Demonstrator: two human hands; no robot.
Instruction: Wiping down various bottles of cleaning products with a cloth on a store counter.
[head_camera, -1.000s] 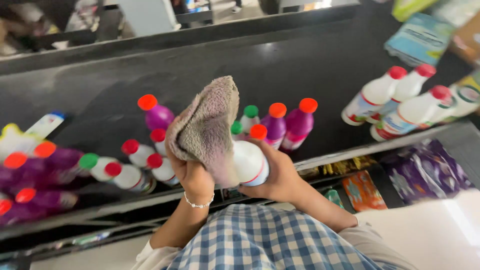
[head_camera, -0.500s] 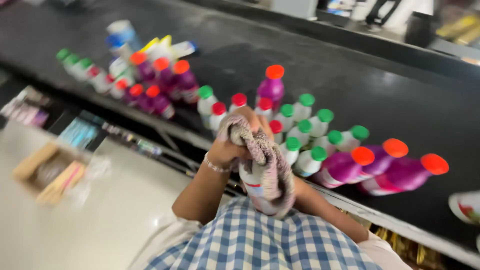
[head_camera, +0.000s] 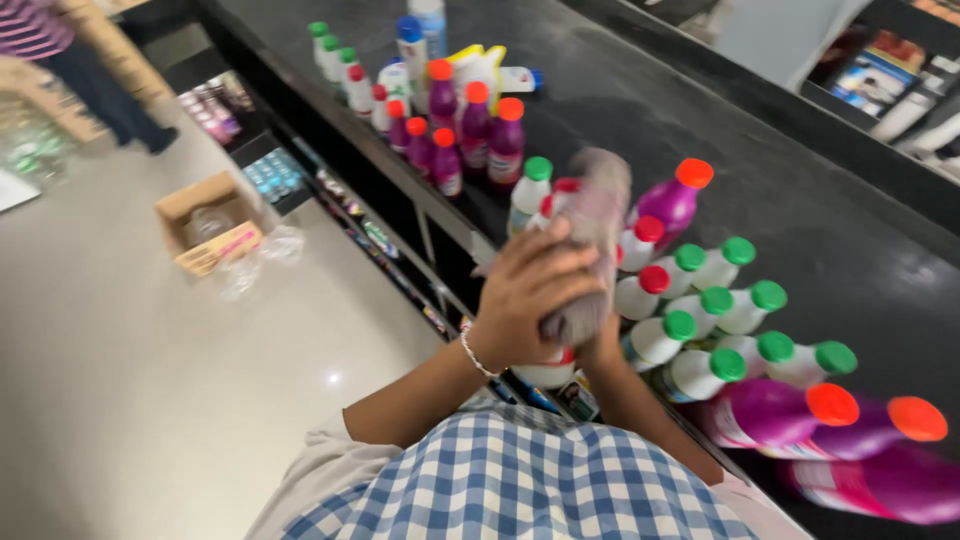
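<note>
A white bottle (head_camera: 548, 372) with a red band sits low in front of the person's chest, just over the near edge of the black bench (head_camera: 800, 190), and most of it is hidden under a grey-pink cloth (head_camera: 592, 240) that is blurred with motion. The left hand (head_camera: 530, 290) is clenched over the cloth, fingers (head_camera: 540, 262) spread across it and pressing it against the bottle. The right hand (head_camera: 600, 350) is almost wholly covered; it seems to support the bottle from below, but whether its grip is closed cannot be told. Just beside the hands, on the bench, stand white bottles with green caps (head_camera: 735, 330) and white bottles with red caps (head_camera: 640, 270), close together, with a purple bottle (head_camera: 672, 200) behind them and more purple bottles with orange caps (head_camera: 800, 415) lying on their sides to the right. A further cluster of purple and white bottles (head_camera: 460, 135) stands farther along the edge. A cardboard box (head_camera: 205, 220) rests on the pale floor (head_camera: 130, 400) to the left. The risk, as I judge it, is that the bottle is held over the bench's edge with only the cloth between hand and plastic: a slip would drop it to the floor, and a wide sweep of the cloth could topple the tightly packed neighbours.
</note>
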